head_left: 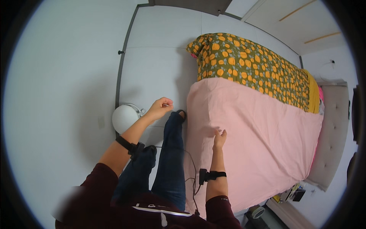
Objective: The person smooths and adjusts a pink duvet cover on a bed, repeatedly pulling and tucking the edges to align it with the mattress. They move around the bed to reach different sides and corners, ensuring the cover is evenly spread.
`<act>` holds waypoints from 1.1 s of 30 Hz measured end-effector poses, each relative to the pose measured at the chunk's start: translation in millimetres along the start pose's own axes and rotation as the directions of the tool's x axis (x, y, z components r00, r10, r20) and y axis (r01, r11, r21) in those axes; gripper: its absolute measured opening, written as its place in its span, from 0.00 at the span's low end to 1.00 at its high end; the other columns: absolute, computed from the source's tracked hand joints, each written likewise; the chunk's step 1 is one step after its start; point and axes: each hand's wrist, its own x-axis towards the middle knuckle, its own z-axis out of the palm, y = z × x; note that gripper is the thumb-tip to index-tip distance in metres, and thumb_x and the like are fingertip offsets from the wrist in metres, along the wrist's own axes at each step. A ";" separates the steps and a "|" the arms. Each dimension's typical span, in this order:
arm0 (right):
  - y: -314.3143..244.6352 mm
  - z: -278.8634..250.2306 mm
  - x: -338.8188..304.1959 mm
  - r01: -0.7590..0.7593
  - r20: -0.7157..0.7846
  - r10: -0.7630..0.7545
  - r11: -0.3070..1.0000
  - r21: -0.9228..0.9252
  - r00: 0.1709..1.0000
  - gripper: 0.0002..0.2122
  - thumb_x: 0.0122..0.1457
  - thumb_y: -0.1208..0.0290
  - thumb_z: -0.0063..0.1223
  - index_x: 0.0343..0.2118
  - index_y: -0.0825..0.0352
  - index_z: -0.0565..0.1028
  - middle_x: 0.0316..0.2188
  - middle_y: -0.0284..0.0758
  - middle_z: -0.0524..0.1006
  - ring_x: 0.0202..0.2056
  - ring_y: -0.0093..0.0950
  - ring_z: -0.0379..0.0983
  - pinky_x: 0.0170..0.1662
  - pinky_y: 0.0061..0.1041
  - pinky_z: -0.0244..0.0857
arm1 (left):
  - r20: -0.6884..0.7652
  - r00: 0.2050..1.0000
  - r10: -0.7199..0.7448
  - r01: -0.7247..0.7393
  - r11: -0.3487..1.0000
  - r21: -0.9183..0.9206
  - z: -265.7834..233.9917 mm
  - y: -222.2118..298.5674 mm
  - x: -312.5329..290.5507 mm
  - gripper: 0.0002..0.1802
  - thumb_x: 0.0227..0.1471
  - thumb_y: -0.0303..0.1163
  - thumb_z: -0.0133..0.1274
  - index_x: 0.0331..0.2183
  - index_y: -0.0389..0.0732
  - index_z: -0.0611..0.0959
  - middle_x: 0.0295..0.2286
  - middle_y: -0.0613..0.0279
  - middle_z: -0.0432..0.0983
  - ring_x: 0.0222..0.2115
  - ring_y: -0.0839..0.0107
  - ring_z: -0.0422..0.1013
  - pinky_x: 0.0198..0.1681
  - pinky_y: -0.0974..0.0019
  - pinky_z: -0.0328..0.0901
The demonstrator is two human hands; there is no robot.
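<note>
The pink sheet (259, 141) spreads rightward from the hands, reaching toward the headboard (332, 133); the right hand (220, 138) is nearer, over the sheet, its fingers loosely parted, contact unclear; the left hand (161, 109) curls beyond the sheet's left edge, whether around anything I cannot tell.

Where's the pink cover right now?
Head view, right of centre: the pink cover spreads below the right hand, on the near side of the patterned bedding, reaching toward the grey headboard.

Pink sheet (248, 152), olive cover (251, 68) with yellow fruit pattern, maroon sleeves (101, 181), blue trousers (169, 168)
</note>
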 end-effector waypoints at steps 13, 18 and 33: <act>-25.5 46.3 105.1 0.054 0.223 0.034 0.923 -0.380 0.974 0.45 0.51 0.50 0.53 0.61 0.70 0.39 0.63 0.44 0.38 0.64 0.38 0.29 0.60 0.46 0.32 | -0.039 0.975 -0.220 0.220 0.975 -0.014 56.2 -7.0 232.7 0.12 0.52 0.31 0.47 0.39 0.38 0.76 0.33 0.63 0.74 0.34 0.74 0.68 0.38 0.71 0.63; -77.9 41.2 111.3 0.022 0.035 -0.020 0.997 -0.072 0.999 0.29 0.57 0.66 0.49 0.58 0.70 0.52 0.58 0.45 0.54 0.58 0.35 0.52 0.58 0.34 0.45 | -0.050 0.948 -0.313 0.312 0.950 -0.020 50.4 -39.6 291.9 0.12 0.52 0.31 0.46 0.38 0.37 0.76 0.31 0.65 0.73 0.32 0.75 0.68 0.36 0.72 0.63; -214.5 130.2 191.2 0.223 0.229 -0.134 0.880 -0.420 0.964 0.25 0.53 0.85 0.43 0.55 0.68 0.55 0.18 0.29 0.67 0.20 0.15 0.60 0.26 0.13 0.54 | 0.080 0.861 -0.502 0.505 0.863 -0.028 67.8 -180.1 441.5 0.28 0.54 0.41 0.46 0.53 0.38 0.64 0.51 0.51 0.61 0.53 0.61 0.58 0.53 0.61 0.55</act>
